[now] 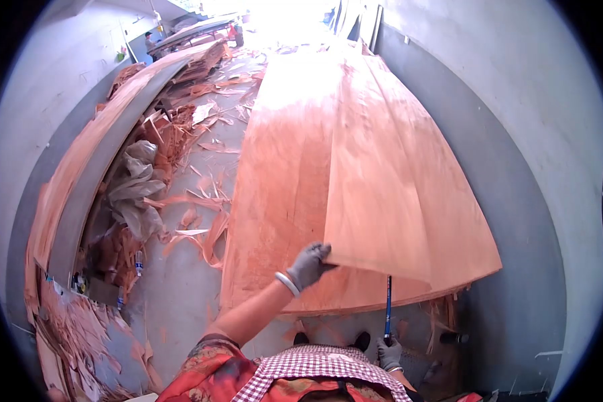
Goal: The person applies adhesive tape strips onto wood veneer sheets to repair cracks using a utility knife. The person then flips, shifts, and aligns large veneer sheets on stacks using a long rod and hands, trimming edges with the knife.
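Note:
My left hand [308, 266], in a grey glove, pinches the near left corner of a thin wood veneer sheet [382, 221]. That sheet lies on a long stack of reddish veneer [275, 201], its near edge lifted a little above the stack. Low in the view, my right hand [389, 353], also gloved, is closed around a thin blue stick [388, 308]. The stick points away from me, and its far end is hidden beneath the lifted sheet.
Another long veneer stack [94, 147] runs along the left wall. Crumpled clear plastic [137, 191] and torn veneer scraps [208, 234] lie between the stacks. A grey and white wall [502, 147] borders the right side. A person [149, 43] is at the far left.

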The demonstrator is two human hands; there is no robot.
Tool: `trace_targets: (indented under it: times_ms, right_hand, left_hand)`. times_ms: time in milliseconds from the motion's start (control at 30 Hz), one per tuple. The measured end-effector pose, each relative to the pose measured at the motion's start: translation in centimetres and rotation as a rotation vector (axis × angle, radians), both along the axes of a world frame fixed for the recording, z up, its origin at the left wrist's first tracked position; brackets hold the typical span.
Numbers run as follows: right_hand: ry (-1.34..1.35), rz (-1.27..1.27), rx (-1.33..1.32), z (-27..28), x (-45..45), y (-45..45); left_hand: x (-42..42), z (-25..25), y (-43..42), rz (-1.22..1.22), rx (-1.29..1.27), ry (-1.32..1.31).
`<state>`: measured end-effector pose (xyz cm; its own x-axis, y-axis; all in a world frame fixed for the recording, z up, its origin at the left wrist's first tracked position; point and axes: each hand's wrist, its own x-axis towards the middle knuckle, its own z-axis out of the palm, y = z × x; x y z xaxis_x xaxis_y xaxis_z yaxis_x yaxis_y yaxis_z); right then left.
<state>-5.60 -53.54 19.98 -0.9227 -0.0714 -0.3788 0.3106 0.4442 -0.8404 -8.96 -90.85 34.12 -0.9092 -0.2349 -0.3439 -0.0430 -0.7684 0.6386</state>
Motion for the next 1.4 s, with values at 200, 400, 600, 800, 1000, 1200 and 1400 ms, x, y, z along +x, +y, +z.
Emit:
trace_targets:
  times_ms: [200, 400, 600, 800, 1000, 1200, 1400]
  right_hand:
    - [-0.025, 0.056, -0.113, 4.4, -6.6, 1.1]
    - [-0.140, -0.029, -0.312, 9.5, -14.4, 10.2]
    - [-0.092, -0.067, -0.203, 8.1, -22.8, 20.7]
    - [-0.036, -0.135, -0.100, 6.4, -29.5, 30.0]
    - [0.014, -0.212, 0.286, 9.7, -30.8, 38.0]
    - [0.087, -0.103, 0.281, 7.8, -29.0, 37.2]
    - [0.100, -0.068, 0.031, 3.4, -22.8, 23.9]
  left_hand:
    - [-1.2, -6.2, 7.3, -0.178, -0.226, -0.312]
    - [-2.2, -8.5, 11.9, -0.259, -0.408, -0.488]
    - [4.4, -13.0, 14.8, -0.217, -0.308, -0.684]
    - [13.5, -15.2, 16.8, -0.160, -0.310, -0.964]
    - [19.9, -16.0, 16.4, -0.149, -0.307, -0.985]
    - [22.5, -16.4, 18.6, -0.074, -0.261, -0.907]
    - [29.5, -14.3, 18.8, 0.006, -0.389, -0.768]
